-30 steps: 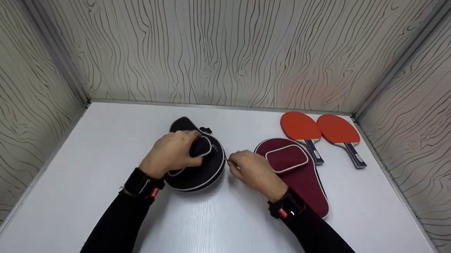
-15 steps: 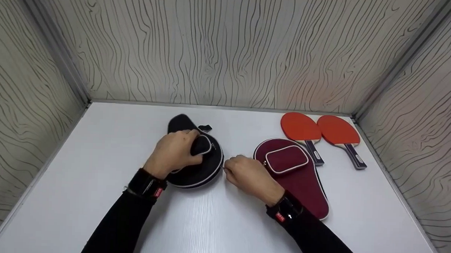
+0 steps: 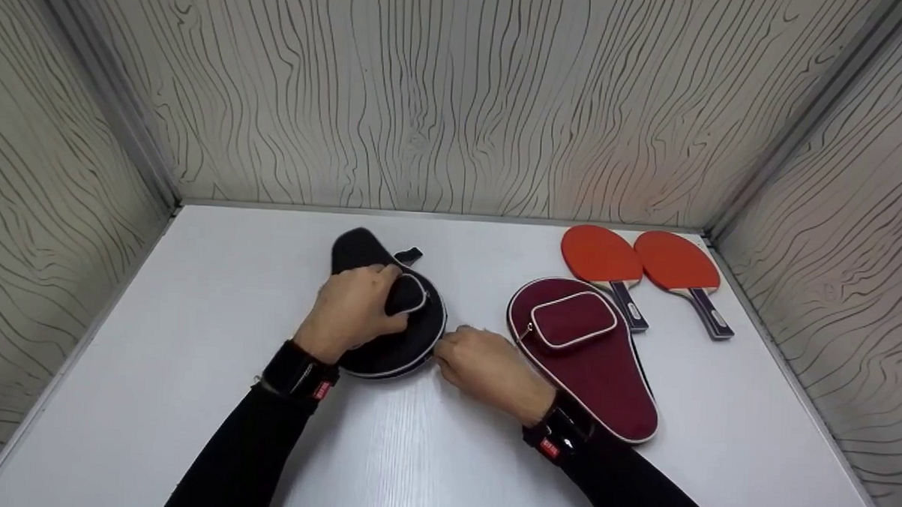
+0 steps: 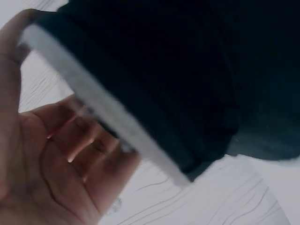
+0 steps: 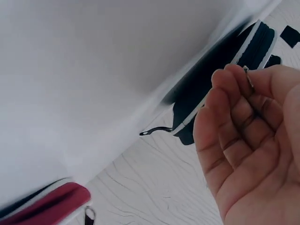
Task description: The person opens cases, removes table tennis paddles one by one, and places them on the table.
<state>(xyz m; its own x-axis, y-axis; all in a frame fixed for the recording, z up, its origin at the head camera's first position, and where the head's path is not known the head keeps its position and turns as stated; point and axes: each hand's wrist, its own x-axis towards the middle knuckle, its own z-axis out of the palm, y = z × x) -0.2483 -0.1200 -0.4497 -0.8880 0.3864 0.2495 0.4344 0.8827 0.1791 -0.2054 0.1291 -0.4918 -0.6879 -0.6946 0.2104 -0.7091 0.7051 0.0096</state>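
A black table tennis paddle case with white piping lies left of the middle of the table, its narrow end towards the back. My left hand grips the raised pocket on its top; the left wrist view shows thumb and fingers round the pocket's dark side. At the case's right edge my right hand pinches a small metal zipper pull between thumb and fingertips. The zipper runs round the side wall of the case. The fingers hide part of that edge in the head view.
A maroon paddle case with its own pocket lies just right of my right hand. Behind it are two red table tennis paddles with dark handles. A short black strap sticks out beside the black case. Panels wall the white table at back and sides.
My right hand has slid towards me and slightly left along the black case's edge with the zipper pull. The case has shifted slightly left and back, while my left hand keeps its grip.
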